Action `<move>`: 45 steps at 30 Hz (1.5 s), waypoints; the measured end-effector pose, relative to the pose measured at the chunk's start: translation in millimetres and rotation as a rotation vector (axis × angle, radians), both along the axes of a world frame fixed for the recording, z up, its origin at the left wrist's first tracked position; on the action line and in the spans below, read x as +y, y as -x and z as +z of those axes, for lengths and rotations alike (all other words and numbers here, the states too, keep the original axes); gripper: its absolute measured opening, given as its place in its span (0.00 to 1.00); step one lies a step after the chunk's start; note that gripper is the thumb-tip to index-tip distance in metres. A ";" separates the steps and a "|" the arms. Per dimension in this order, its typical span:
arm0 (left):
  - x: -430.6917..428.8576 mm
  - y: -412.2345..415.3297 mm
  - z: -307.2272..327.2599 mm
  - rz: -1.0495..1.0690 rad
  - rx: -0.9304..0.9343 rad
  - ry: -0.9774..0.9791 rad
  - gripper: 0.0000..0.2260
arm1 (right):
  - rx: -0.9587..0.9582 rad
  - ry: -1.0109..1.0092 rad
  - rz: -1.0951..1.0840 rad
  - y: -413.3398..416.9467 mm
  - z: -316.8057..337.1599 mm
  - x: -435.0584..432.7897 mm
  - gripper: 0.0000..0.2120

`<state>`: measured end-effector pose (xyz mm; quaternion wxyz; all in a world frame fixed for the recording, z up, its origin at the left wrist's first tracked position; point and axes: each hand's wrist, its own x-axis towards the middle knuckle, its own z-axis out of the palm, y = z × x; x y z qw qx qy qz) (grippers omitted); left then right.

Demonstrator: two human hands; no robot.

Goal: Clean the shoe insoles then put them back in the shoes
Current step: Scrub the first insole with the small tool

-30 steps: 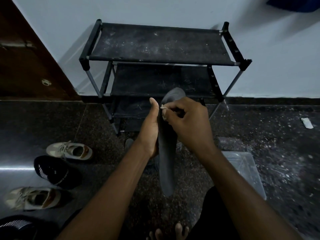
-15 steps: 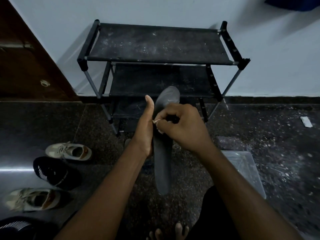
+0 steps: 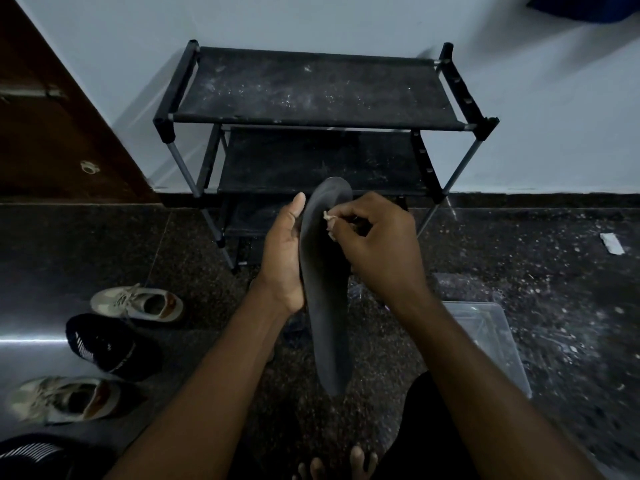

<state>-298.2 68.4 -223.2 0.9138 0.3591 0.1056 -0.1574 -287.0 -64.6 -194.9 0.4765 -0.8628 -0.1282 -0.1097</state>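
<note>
Dark grey foam, smooth and long with a rounded toe: that is the insole (image 3: 325, 306) I hold upright in front of me, above the speckled stone floor (image 3: 519, 244). My left hand (image 3: 282, 261) grasps its left edge, with the thumb straight up along the side and the rest wrapped behind, out of sight. My right hand (image 3: 377, 247) has its fingers (image 3: 349, 216) bunched, pinching a small crumpled pale wad (image 3: 329, 221) (cloth or tissue, I cannot tell) against the insole's face near the toe.

Four shoes lie in a row on the floor to my left: a beige lace-up sneaker (image 3: 138, 303), a black knit shoe (image 3: 104, 344) with white stripes, a second beige sneaker (image 3: 65, 400) and a second black shoe (image 3: 27, 455), half cut off.

Behind the insole, against the pale wall, stands one black shoe rack (image 3: 311, 88) with metal tubes and three dusty fabric shelves. One clear plastic container (image 3: 485, 341) sits beneath my right forearm.
</note>
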 end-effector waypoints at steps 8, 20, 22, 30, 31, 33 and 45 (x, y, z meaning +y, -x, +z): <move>-0.5 0.4 -2.4 -0.017 0.032 -0.072 0.27 | -0.025 0.078 0.135 4.5 3.3 7.5 0.07; -2.2 2.2 1.1 -0.010 0.030 -0.076 0.25 | -0.044 0.060 0.097 4.5 4.1 10.9 0.05; -0.2 2.1 1.8 -0.016 0.040 -0.065 0.26 | -0.035 0.086 0.179 6.2 6.0 10.2 0.05; -1.4 0.0 -1.6 -0.043 0.021 -0.077 0.27 | -0.050 0.124 0.030 2.1 0.7 7.5 0.03; -1.2 -0.2 -2.3 -0.039 0.017 -0.079 0.27 | -0.056 0.116 0.030 2.5 0.4 8.6 0.04; 0.3 -0.6 -3.4 -0.014 0.014 -0.079 0.27 | -0.066 0.114 0.078 4.1 0.1 10.8 0.06; -7.4 0.2 -12.3 -0.005 0.033 -0.069 0.25 | -0.018 0.182 0.030 0.1 -7.9 8.0 0.06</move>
